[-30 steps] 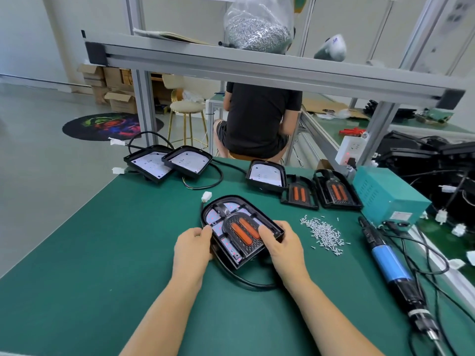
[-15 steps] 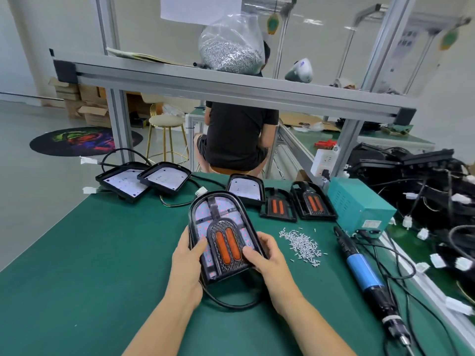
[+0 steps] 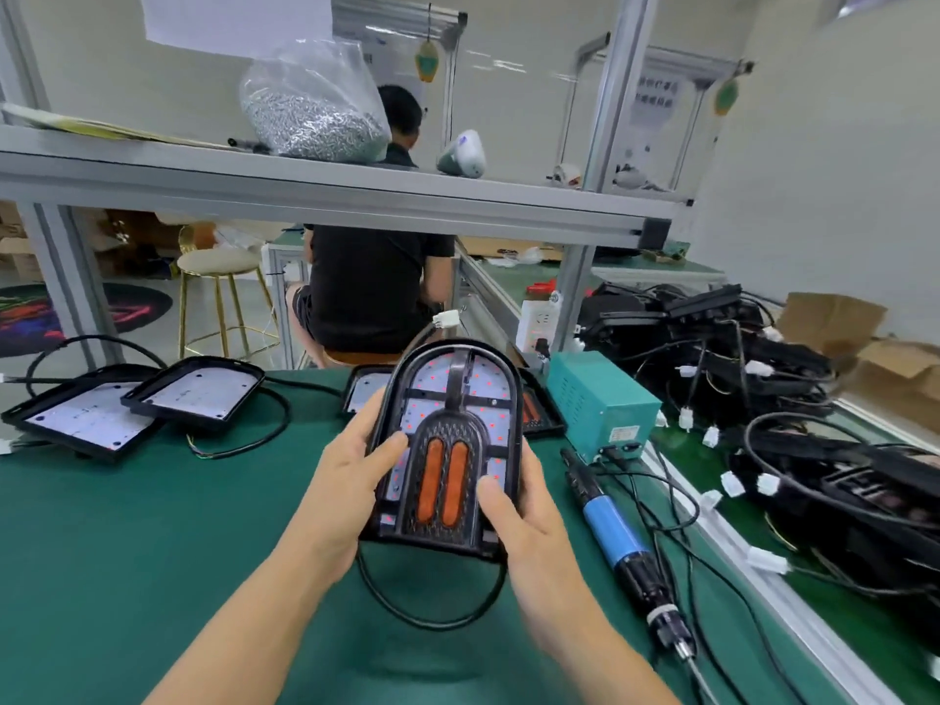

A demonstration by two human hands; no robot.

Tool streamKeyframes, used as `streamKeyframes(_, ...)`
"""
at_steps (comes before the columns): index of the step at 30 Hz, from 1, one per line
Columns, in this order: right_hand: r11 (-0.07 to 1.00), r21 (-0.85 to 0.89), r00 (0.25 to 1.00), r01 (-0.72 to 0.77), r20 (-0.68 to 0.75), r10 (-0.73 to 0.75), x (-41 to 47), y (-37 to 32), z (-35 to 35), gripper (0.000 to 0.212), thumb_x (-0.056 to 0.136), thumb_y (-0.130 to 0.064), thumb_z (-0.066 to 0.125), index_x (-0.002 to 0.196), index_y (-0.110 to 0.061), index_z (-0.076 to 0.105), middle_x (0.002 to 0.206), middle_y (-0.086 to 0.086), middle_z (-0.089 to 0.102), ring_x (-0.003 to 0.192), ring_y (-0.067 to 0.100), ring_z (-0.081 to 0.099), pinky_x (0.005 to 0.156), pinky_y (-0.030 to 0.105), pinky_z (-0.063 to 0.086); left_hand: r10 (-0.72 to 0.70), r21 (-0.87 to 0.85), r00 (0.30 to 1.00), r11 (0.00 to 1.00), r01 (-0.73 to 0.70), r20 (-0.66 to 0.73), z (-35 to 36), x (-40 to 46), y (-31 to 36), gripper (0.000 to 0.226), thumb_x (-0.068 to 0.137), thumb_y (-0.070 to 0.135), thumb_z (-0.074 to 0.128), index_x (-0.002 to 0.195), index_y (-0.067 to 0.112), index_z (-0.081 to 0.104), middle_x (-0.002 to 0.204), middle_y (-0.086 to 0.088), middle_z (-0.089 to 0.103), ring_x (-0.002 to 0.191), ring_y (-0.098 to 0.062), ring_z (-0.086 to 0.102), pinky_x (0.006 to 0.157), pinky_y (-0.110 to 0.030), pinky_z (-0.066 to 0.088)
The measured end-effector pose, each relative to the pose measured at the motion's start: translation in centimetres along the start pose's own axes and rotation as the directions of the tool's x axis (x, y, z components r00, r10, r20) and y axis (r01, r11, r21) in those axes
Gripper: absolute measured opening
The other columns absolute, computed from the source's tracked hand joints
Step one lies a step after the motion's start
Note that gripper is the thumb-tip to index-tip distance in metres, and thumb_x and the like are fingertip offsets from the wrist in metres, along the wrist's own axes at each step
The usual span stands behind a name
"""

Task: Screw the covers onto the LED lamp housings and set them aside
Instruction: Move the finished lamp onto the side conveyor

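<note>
Head view, LED lamp housing (image 3: pixel 447 445) with cover fitted held upright above the green table (image 3: pixel 127 541), gripped at its lower sides by left hand (image 3: pixel 346 480) and right hand (image 3: pixel 524 516), thumbs pressed on its face, cable (image 3: pixel 432 613) looped beneath, electric screwdriver (image 3: pixel 615 531) lying just right, possibly untouched.

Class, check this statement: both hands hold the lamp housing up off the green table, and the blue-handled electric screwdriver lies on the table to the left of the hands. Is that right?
Not quite. The head view shows the electric screwdriver lying on the green table to the right of the hands, not the left. The rest holds: the left hand and right hand hold the lamp housing up off the table.
</note>
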State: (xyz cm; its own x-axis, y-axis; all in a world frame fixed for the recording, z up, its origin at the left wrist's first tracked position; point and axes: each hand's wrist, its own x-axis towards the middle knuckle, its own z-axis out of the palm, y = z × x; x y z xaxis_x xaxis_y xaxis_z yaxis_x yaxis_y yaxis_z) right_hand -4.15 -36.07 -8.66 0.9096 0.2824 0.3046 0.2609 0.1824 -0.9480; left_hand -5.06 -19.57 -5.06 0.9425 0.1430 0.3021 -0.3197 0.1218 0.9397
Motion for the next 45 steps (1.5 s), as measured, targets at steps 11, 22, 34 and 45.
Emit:
streamKeyframes(11,0.995,-0.089,0.93,0.053,-0.359,-0.082,-1.4,-4.3,-11.2,0.063,0.094,-0.033,0.06,0.148,-0.043,0.029,0.139,-0.018,0.054,0.127,0.003,0.052,0.111,0.038,0.041,-0.041,0.012,0.94,0.999,0.039,0.339,13.7,6.1,-0.6,0.047,0.098,0.008,0.045,0.132,0.04,0.05,0.126,0.013,0.063,0.114,-0.009,0.06,0.096,-0.034,0.046)
streamKeyframes(22,0.972,-0.233,0.76,-0.033,-0.638,-0.127,-0.9,-9.9,-22.8,0.062,0.1,-0.026,0.052,0.152,-0.041,0.022,0.147,-0.018,0.043,0.132,0.007,0.044,0.112,0.045,0.036,-0.108,0.095,0.866,0.993,0.07,0.489,29.1,10.5,-0.8,0.036,0.098,0.006,0.046,0.128,0.023,0.055,0.118,-0.005,0.067,0.107,-0.026,0.063,0.095,-0.044,0.05)
streamKeyframes(34,0.934,-0.207,0.567,-0.292,-0.824,-0.005,2.5,-13.7,-32.6,0.039,0.102,-0.017,0.046,0.14,-0.02,0.042,0.132,0.003,0.055,0.117,0.026,0.051,0.095,0.041,0.043,-0.2,0.388,0.797,0.921,-0.046,0.57,38.7,12.5,-2.9,0.041,0.101,0.017,0.039,0.142,0.015,0.039,0.142,-0.008,0.047,0.116,-0.026,0.053,0.098,-0.04,0.045)
streamKeyframes(45,0.545,-0.219,0.362,-0.809,-0.917,0.169,4.9,-14.4,-35.1,0.045,0.102,-0.019,0.045,0.144,-0.007,0.035,0.149,0.007,0.039,0.134,0.024,0.043,0.111,0.034,0.033,-0.283,0.419,0.764,0.908,0.019,0.58,39.1,12.3,-5.8,0.061,0.101,0.026,0.042,0.153,0.02,0.011,0.159,-0.001,0.015,0.144,-0.02,0.02,0.113,-0.034,0.02)
